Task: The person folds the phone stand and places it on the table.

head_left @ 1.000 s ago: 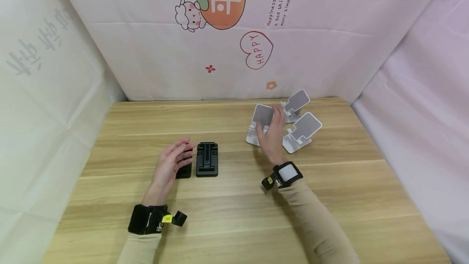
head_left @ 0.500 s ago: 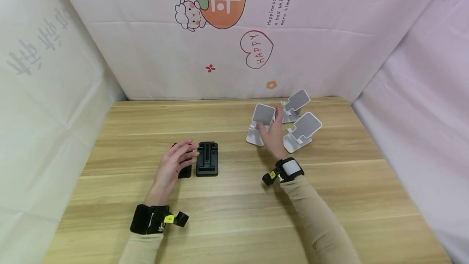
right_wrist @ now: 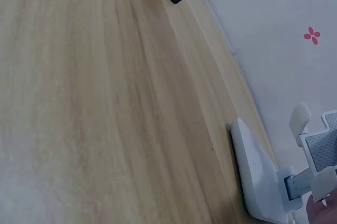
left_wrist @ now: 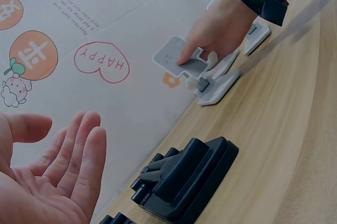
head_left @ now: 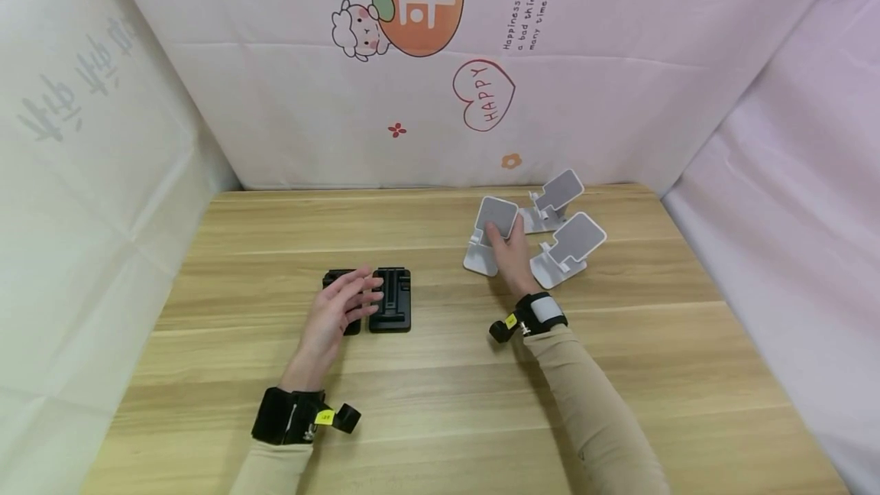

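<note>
My right hand (head_left: 512, 260) pinches the nearest-left white phone stand (head_left: 496, 212), thumb on the grey pad and fingers behind the plate. This stand is unfolded, its base on the table; the right wrist view shows the white base (right_wrist: 258, 176) and part of the holder. My left hand (head_left: 331, 319) hovers with relaxed, spread fingers and an empty palm. Beneath it lie two black folded phone stands: one (head_left: 334, 277) is mostly hidden by the hand, the other (head_left: 399, 308) overlapped by the fingertips. In the left wrist view the palm faces sideways beside a black stand (left_wrist: 197, 182).
Two more unfolded white phone stands, one at the back (head_left: 562, 189) and one in front (head_left: 579, 237), stand close to the right of my right hand. A wooden table (head_left: 440, 403) carries everything, with printed white cloth (head_left: 289, 113) rising behind its far edge.
My left hand has drifted right, over the gap between the black stands. The right hand has closed onto the white stand's plate, thumb now on the pad. The back stand has slid slightly left.
</note>
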Action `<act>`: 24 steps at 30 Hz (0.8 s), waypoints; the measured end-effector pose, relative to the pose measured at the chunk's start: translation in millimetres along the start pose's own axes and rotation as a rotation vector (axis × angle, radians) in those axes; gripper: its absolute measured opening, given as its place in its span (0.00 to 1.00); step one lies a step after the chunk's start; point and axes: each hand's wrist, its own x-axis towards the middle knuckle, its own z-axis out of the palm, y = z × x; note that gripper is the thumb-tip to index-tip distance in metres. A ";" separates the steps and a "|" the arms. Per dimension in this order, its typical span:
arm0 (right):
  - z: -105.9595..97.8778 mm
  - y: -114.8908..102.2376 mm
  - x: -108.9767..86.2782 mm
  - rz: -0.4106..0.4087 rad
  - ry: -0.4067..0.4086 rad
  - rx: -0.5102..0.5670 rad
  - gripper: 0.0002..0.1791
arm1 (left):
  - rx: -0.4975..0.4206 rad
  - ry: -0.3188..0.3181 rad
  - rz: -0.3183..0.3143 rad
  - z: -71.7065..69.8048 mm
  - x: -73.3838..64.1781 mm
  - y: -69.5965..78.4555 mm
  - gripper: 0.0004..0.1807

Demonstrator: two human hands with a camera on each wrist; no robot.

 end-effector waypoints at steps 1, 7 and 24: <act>0.2 0.6 0.3 0.004 -0.005 0.017 0.29 | 0.001 0.001 -0.002 0.2 -0.2 -0.7 0.26; 0.2 -0.3 0.6 0.015 -0.017 0.053 0.28 | -0.006 -0.005 -0.001 0.7 -1.6 -2.6 0.29; -1.4 3.9 -2.2 0.015 0.047 0.119 0.28 | -0.008 -0.040 -0.016 5.5 -4.6 -8.3 0.30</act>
